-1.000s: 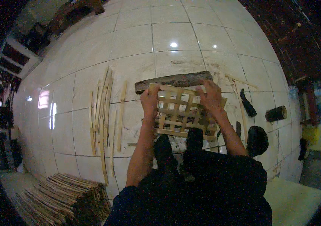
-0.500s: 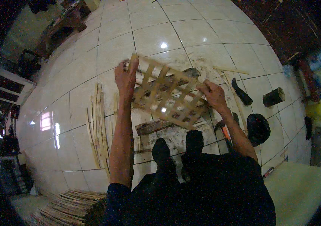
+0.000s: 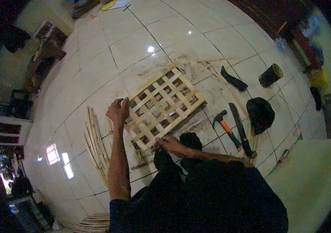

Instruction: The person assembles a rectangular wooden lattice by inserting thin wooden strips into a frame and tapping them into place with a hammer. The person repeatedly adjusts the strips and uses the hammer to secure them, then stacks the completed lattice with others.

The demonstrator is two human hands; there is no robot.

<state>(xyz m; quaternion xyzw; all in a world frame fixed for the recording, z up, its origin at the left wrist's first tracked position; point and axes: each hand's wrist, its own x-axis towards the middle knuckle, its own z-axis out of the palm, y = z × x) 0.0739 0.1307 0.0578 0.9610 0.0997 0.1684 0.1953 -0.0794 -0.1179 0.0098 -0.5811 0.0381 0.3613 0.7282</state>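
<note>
A square lattice of pale bamboo strips (image 3: pixel 163 106) lies tilted over the white tiled floor (image 3: pixel 95 70) in front of me. My left hand (image 3: pixel 118 111) grips its left corner, fingers curled round the edge strip. My right hand (image 3: pixel 168 142) pinches the lattice at its near bottom edge. A dark wooden block (image 3: pixel 185 120) shows partly under the lattice's lower side. My feet in dark socks (image 3: pixel 190 140) rest just below it.
Loose bamboo strips (image 3: pixel 95 141) lie to the left. On the right are a hammer with an orange handle (image 3: pixel 225 127), a long dark blade (image 3: pixel 240 128), a black cloth (image 3: pixel 260 113), a dark sheath (image 3: pixel 233 79) and a short bamboo tube (image 3: pixel 271 75). A bundle of strips (image 3: pixel 93 226) sits bottom left.
The lattice has turned and dropped lower toward the floor. My right hand has slid from its right side to the near bottom edge; my left hand has moved down with the left corner.
</note>
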